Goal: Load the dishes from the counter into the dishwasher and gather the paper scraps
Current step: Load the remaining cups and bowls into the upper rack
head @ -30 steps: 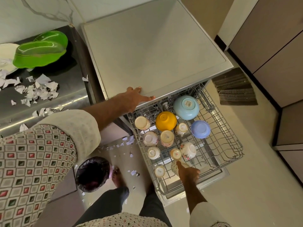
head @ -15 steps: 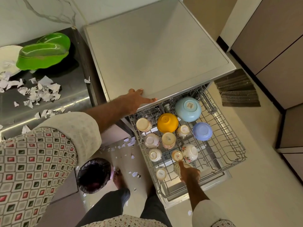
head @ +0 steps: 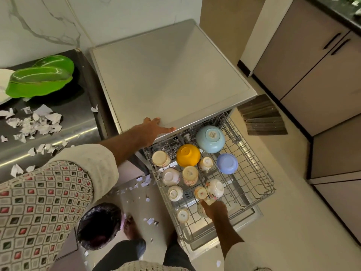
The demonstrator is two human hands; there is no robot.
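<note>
Along the bench's (head: 64, 122) far edge the green dishes (head: 39, 81) are not yet loaded, and paper scraps (head: 33, 124) litter its middle and the floor beside the bin (head: 99, 223). The left hand (head: 154, 128) lies flat, fingers spread, on the dishwasher's top edge. The rack (head: 252, 180) holds many upturned cups and bowls; the right hand (head: 214, 210) grips a cup (head: 201, 209) near its front edge.

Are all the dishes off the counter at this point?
No: two green leaf-shaped dishes and a white plate sit on the steel counter, beside the paper scraps.
</note>
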